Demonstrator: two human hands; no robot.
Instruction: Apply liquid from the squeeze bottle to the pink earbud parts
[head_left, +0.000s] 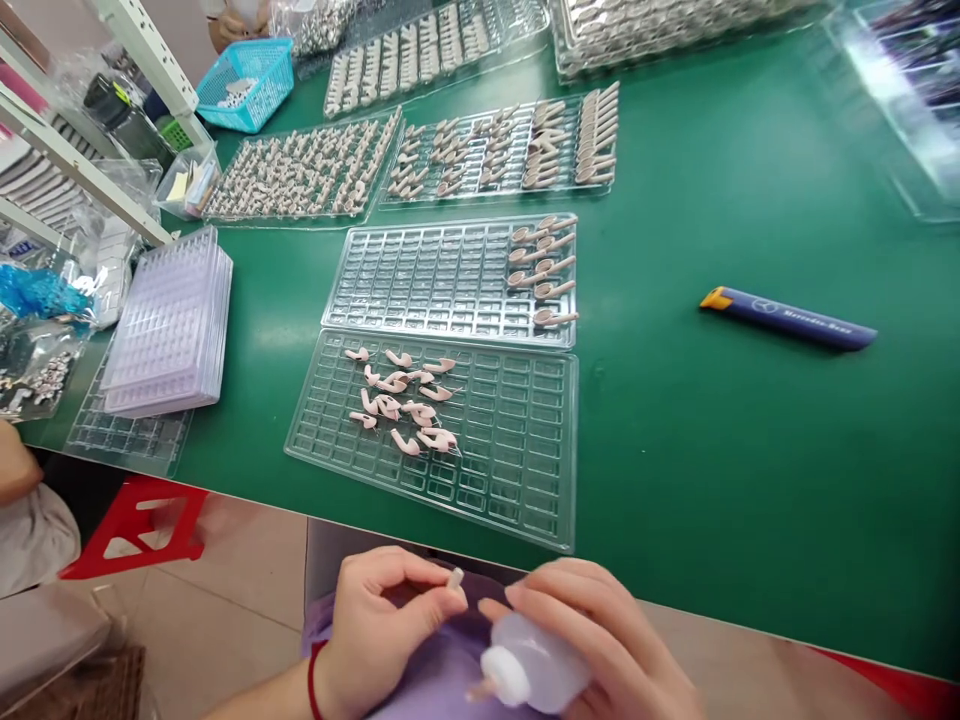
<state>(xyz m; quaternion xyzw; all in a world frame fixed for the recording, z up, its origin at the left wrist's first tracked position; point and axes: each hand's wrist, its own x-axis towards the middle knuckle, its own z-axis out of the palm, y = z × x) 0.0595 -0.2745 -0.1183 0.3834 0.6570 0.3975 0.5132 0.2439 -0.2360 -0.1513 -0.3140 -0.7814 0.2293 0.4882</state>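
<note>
Between the thumb and forefinger of my left hand [390,625] is a small pale earphone housing [457,580], mostly covered by the fingertips. My right hand [607,625] wraps round a translucent squeeze bottle [551,668], its white cap and narrow tip pointing down to the left. The bottle and the housing are apart. Just beyond both hands lies a clear compartment tray [517,440] with several loose pale earphone housings [405,385], thin wires showing on some. Behind it, a second clear tray [420,275] carries several housings [536,262] lined up along its right side.
Farther back sit filled trays [300,170] and a blue basket [251,85]. Stacked trays [169,320] stand at the left beside a metal shelf post [150,55]. A dark blue cutter-like tool [787,318] lies at the right. Another person's arm [15,465] shows at the left edge.
</note>
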